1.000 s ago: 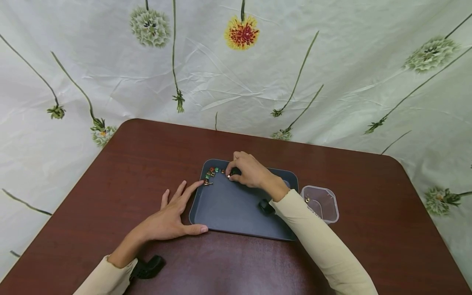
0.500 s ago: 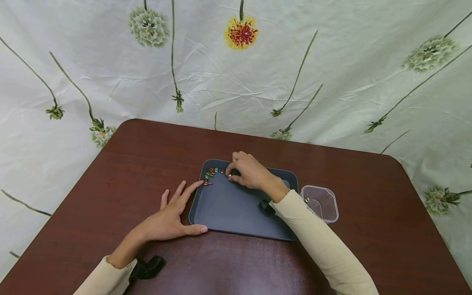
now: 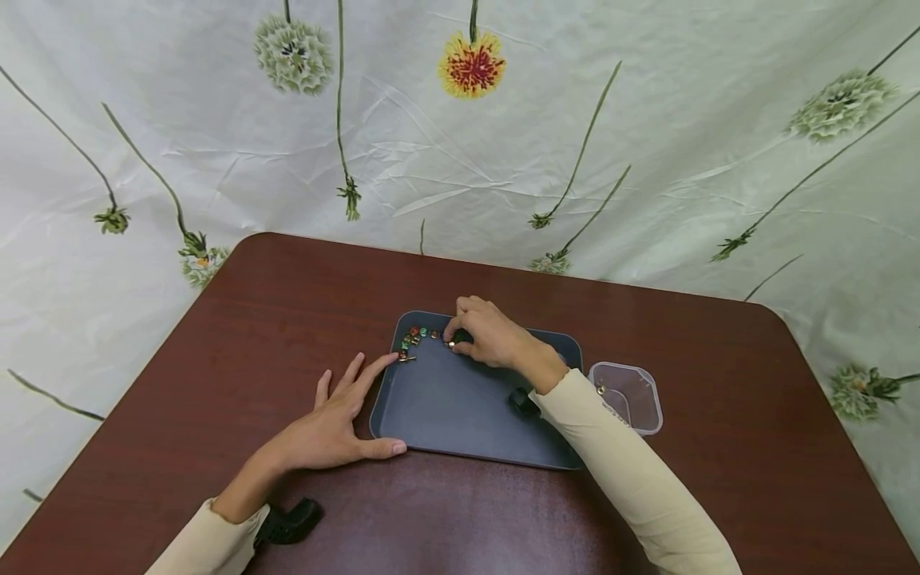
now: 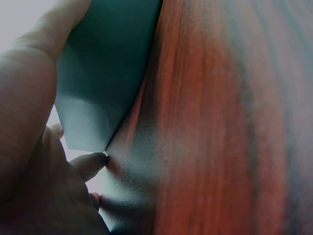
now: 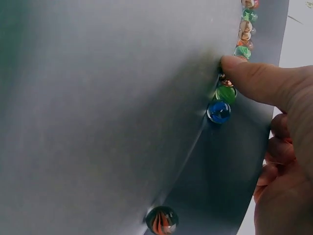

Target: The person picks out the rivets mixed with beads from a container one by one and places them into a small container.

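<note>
My left hand (image 3: 329,427) has its fingers spread along the left side of a grey tray (image 3: 460,411), index fingertip and thumb at its rim. Over the tray's far side, my right hand (image 3: 490,335) pinches a small shiny gold-coloured piece (image 3: 450,344) between thumb and index finger; the thumb hides most of it. Glass marbles (image 3: 406,343) and small gold-coloured bits line the tray's far left corner. In the right wrist view, a green marble (image 5: 226,93) and a blue marble (image 5: 218,111) lie beside the thumb. A dark marble with orange stripes (image 5: 162,221) lies farther along the edge.
A clear plastic container (image 3: 632,399) with a small gold-coloured piece inside stands at the tray's right, partly behind the right sleeve (image 3: 625,463). Both stand on a dark red-brown wooden table (image 3: 755,415). A white flower-printed cloth (image 3: 647,120) hangs behind the table.
</note>
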Demonstrator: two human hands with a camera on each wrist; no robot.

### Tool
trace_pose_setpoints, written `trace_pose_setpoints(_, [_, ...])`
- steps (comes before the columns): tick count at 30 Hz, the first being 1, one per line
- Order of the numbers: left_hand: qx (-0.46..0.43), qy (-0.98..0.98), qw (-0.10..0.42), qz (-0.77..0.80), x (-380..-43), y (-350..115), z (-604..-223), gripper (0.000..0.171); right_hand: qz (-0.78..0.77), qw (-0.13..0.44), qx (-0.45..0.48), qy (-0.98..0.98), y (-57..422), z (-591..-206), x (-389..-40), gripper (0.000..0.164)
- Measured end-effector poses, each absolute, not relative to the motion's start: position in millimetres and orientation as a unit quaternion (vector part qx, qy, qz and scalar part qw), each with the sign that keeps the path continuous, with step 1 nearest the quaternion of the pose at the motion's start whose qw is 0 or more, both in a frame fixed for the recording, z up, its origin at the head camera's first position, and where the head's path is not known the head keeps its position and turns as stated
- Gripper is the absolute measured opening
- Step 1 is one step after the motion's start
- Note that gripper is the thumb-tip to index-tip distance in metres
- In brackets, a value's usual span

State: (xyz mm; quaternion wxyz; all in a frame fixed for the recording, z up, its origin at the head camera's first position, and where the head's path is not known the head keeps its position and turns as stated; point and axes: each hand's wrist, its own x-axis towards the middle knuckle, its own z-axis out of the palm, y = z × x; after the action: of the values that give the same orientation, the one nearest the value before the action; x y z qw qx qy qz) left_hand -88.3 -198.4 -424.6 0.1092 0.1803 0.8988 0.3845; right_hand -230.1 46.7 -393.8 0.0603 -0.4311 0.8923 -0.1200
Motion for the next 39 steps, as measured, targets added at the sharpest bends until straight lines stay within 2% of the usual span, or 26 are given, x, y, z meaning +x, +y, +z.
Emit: trace_pose_setpoints(39, [0.179, 0.903, 0.102, 0.378, -87.6, -198.8, -426.5, 0.104, -0.127, 0.067, -0.432, 0.890, 54.5, -384.4, -222.1, 0.018])
